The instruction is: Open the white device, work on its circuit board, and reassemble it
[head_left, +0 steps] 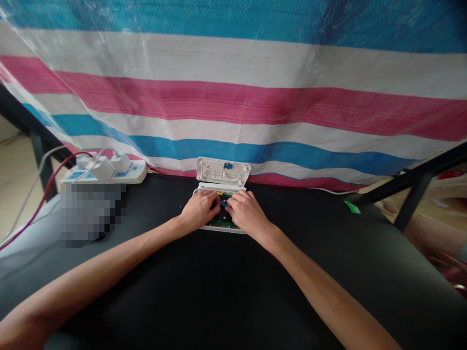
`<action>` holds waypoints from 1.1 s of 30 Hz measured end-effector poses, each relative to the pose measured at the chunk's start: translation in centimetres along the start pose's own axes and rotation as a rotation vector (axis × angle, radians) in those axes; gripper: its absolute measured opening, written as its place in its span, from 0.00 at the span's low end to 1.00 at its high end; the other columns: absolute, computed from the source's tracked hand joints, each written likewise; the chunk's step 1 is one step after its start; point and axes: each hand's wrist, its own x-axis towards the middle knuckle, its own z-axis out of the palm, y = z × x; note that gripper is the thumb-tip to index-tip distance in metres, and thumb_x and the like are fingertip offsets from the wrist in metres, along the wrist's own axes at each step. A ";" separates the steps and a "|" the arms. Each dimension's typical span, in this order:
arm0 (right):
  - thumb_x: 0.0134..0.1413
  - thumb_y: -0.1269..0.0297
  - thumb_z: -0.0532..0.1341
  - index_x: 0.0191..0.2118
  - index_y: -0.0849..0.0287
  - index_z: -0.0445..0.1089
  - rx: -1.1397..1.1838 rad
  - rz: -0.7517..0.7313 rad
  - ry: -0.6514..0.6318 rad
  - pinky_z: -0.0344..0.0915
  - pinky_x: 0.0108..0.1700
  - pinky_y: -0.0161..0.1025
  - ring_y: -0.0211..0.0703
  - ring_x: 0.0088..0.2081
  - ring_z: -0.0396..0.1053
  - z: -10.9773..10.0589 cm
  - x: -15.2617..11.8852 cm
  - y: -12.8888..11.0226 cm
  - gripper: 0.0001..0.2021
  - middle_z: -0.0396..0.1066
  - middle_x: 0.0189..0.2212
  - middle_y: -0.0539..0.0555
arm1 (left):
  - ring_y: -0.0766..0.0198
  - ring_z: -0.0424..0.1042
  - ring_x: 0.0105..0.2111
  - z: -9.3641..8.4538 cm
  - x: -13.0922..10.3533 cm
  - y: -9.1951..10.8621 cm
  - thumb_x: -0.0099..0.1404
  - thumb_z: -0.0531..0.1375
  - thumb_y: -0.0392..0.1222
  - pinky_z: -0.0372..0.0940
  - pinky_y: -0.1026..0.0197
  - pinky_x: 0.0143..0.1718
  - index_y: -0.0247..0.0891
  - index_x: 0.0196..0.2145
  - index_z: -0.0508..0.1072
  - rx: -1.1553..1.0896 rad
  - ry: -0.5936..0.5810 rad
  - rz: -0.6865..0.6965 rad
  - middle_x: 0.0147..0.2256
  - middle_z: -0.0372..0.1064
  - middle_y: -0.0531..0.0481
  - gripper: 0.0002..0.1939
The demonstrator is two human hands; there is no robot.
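Observation:
A white plastic device housing (226, 230) lies opened on the black table, with a green circuit board (223, 223) inside. My left hand (200, 209) reaches over its left half, fingers curled and pressed together; what they grip, if anything, is hidden. Over the right half, my right hand (247, 214) pinches at a small blue part (224, 204) between the two hands. A bit of yellow shows near my left fingertips. Behind the housing, a white cover (219, 171) leans against the striped sheet, its ribbed inner side facing me and a small blue piece on it.
A white power strip (140, 172) with plugged-in adapters and cables stands at the back left. In front of it lies a blurred-out dark object (91, 214). A small green packet (352, 207) rests at the right. The striped sheet (233, 102) hangs behind the table.

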 end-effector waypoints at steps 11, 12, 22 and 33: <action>0.63 0.68 0.62 0.40 0.61 0.76 0.143 0.112 0.072 0.63 0.48 0.44 0.50 0.45 0.72 -2.2 0.2 1.8 0.06 0.77 0.40 0.58 | 0.61 0.72 0.36 -2.8 0.1 -0.8 0.68 0.57 0.39 0.65 0.59 0.41 0.37 0.34 0.71 -0.222 0.038 0.027 0.34 0.72 0.49 0.05; 0.62 0.70 0.62 0.41 0.61 0.76 0.179 0.118 0.044 0.64 0.48 0.43 0.49 0.44 0.73 -2.6 0.1 2.3 0.05 0.77 0.40 0.57 | 0.58 0.72 0.40 -3.4 0.1 -1.1 0.68 0.58 0.42 0.66 0.57 0.44 0.37 0.38 0.72 -0.203 0.019 0.048 0.38 0.73 0.48 0.06; 0.46 0.65 0.71 0.66 0.60 0.60 0.309 -0.058 -0.253 0.62 0.63 0.48 0.56 0.63 0.63 -2.3 -0.4 2.7 0.40 0.60 0.66 0.61 | 0.40 0.51 0.67 -5.4 -1.1 -1.8 0.52 0.70 0.62 0.51 0.42 0.65 0.45 0.69 0.47 0.118 -0.387 0.172 0.68 0.48 0.38 0.56; 0.50 0.63 0.69 0.63 0.57 0.63 0.273 -0.071 -0.224 0.66 0.58 0.50 0.57 0.58 0.68 -2.1 -0.4 2.6 0.34 0.64 0.63 0.60 | 0.39 0.53 0.65 -5.2 -1.0 -2.0 0.52 0.68 0.64 0.52 0.42 0.63 0.47 0.70 0.46 0.169 -0.389 0.174 0.67 0.48 0.39 0.56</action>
